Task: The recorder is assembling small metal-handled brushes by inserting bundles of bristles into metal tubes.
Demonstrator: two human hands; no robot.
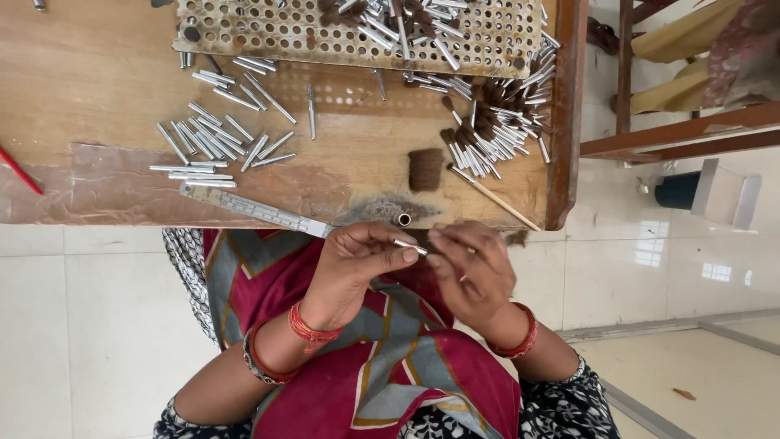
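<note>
Both hands meet just below the front edge of the wooden table (pixel 97 89). My left hand (pixel 357 264) pinches a small silver metal tube (pixel 409 243) between thumb and forefinger. My right hand (pixel 471 268) closes its fingertips on the tube's other end, where dark hair shows. A bundle of brown hair (pixel 425 168) stands on the table just above the hands, beside a small metal ring (pixel 403 219).
Loose silver tubes (pixel 211 142) lie at centre left, and tubes filled with hair (pixel 496 122) are piled at the right. A perforated tray (pixel 325 32) sits at the back. A metal ruler (pixel 256 209) and a thin wooden stick (pixel 496 197) lie near the front edge. A chair (pixel 691 130) stands right.
</note>
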